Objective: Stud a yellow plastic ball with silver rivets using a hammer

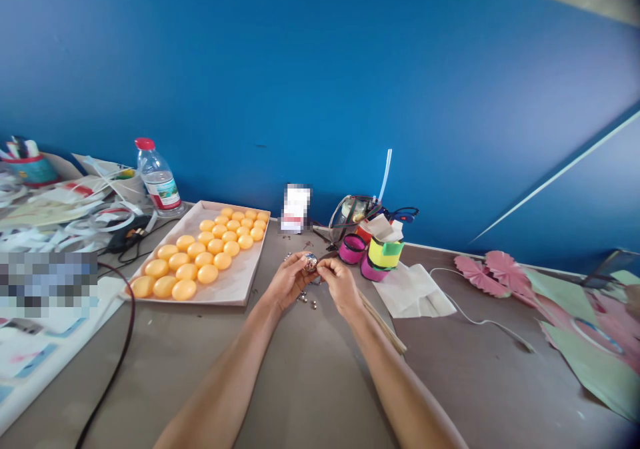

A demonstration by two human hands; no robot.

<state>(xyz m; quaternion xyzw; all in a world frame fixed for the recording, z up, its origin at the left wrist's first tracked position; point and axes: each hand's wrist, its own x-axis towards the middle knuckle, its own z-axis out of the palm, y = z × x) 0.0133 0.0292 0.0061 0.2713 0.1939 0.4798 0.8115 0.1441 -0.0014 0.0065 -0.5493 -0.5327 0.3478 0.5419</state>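
Over the middle of the table, my left hand is closed around a shiny silver ball, holding it between thumb and fingers. My right hand is closed in a pinch at the ball's right side. Whatever sits between those fingertips is too small to make out. Several small shiny metal pieces lie on the table below and around the hands; their exact kind is unclear.
Left of the hands is a shallow white tray with rows of orange balls. A water bottle stands behind it. To the right are magenta and yellow rolls, white paper and pink paper fans. A blue wall rises behind.
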